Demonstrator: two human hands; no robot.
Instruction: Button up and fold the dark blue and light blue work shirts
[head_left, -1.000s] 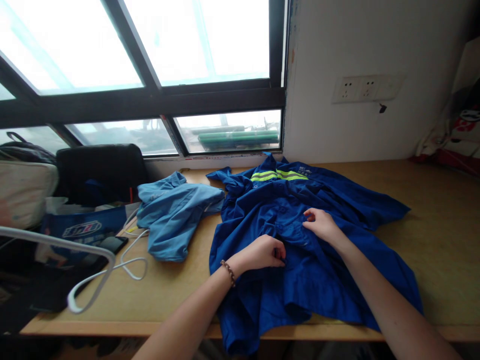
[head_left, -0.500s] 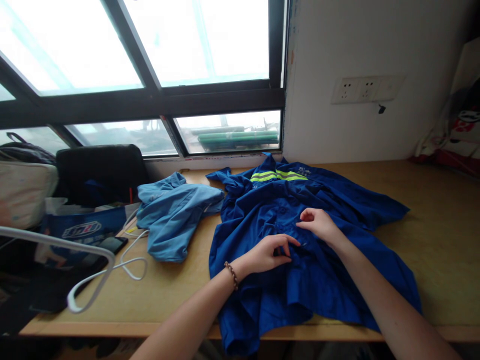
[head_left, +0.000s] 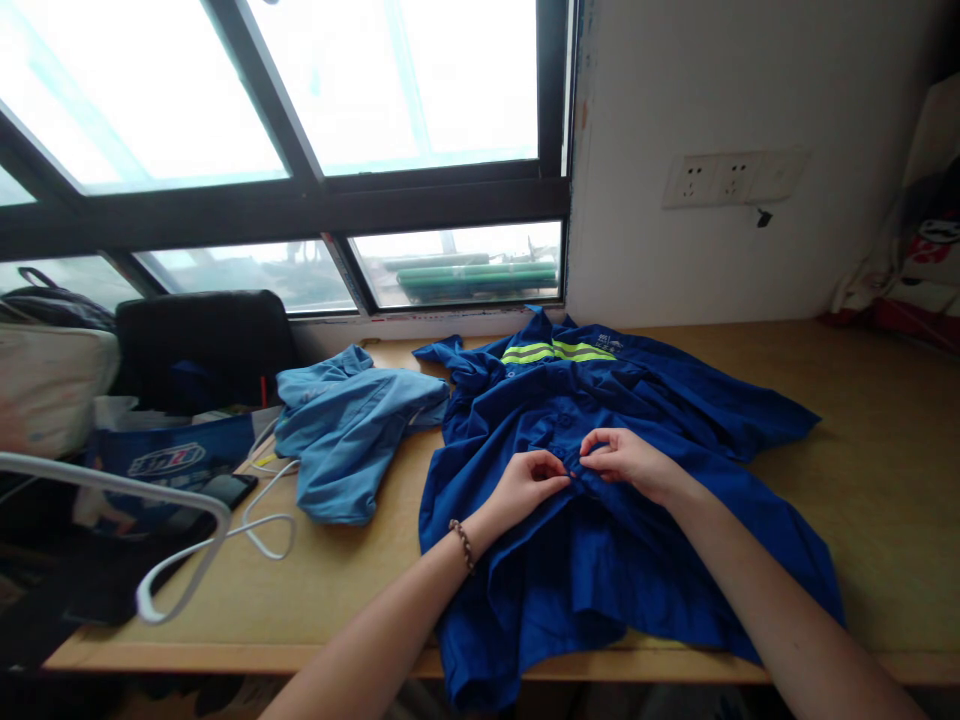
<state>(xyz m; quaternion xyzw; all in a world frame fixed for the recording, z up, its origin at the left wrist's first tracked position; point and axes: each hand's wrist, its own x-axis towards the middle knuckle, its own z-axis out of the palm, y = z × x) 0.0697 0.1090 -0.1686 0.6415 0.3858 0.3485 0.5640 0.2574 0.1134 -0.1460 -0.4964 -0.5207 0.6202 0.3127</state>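
Hands (head_left: 527, 484) (head_left: 631, 464) pinching blue jacket (head_left: 615, 560), pinched spot hidden by fingertips (head_left: 564, 482), chest lettering (head_left: 609, 342) illegible

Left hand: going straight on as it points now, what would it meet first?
Probably the right hand, just ahead, though a fold of the blue shirt may come first; depth is unclear.

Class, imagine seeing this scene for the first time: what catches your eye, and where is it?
The dark blue garment with its yellow-green reflective band stands out first, spread across the table. Near its middle, the left hand and right hand pinch cloth, close together. Behind, the bright window dominates the upper left.
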